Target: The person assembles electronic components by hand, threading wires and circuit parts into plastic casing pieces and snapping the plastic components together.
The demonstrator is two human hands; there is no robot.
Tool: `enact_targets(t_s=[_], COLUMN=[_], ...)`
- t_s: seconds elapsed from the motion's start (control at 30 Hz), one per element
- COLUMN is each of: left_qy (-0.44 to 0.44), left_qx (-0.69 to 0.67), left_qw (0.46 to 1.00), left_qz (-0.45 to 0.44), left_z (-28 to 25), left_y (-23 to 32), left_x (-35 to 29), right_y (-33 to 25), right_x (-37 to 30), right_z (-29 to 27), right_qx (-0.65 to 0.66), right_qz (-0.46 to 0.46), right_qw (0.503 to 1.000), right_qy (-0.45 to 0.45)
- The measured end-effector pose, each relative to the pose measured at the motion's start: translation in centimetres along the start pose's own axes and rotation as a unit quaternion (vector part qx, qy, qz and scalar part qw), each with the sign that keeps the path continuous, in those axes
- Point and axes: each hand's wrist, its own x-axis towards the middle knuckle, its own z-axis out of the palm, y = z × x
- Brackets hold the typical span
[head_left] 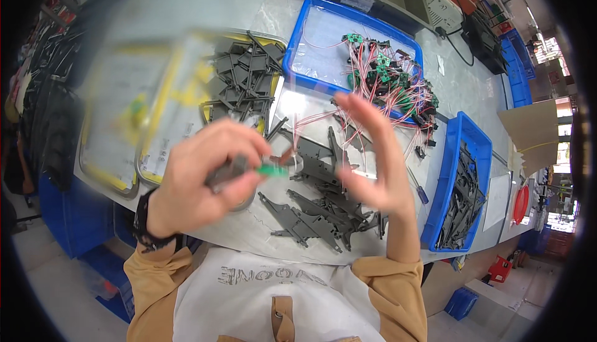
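My left hand point(199, 171), a dark band at its wrist, is closed on a small green circuit board point(272, 171). A dark grey piece point(229, 173), smeared by motion, shows between the same fingers. Thin pink and white wires run up close by the board, though I cannot tell which join it. To the right, my right hand point(382, 161) is raised over the table with thumb and fingers apart, holding nothing visible. Beneath and between the hands lies a loose pile of dark grey plastic brackets point(317, 214).
Wired green boards point(388, 74) spill over a blue tray point(289, 62) at the back. Right of me, a blue bin point(440, 217) holds grey parts. Grey pieces point(245, 71) fill a yellow-edged tray at the left. A screwdriver point(421, 194) lies by the right hand.
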Motion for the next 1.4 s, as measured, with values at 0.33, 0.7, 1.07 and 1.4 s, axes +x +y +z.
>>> enact_targets(t_s=[0.33,0.7,1.07,1.4], left_qy=[0.026,0.194,-0.107,-0.029], left_qx=[-0.394,0.036,-0.198,-0.291], left_qw=[0.898,0.933,0.962,0.929], left_qz=[-0.195,-0.3,-0.157,-0.227], left_z=[4.1,5.2,8.8,8.6], left_y=[2.0,-2.9,-0.7,-0.8], left_x=[-6.0,-8.8,-7.6,-8.7], right_y=[-4.6,-3.9,-5.5,-3.0], right_x=[-7.4,-10.6,-8.1,-9.6], right_z=[5.6,3.8,3.4,6.6], right_qx=[0.097,-0.132,-0.19,0.236], right_qz=[0.05,0.12,0.041,0.204], right_qw=[0.982,0.984,0.98,0.947], right_qy=[-0.151,0.025,0.035,0.073])
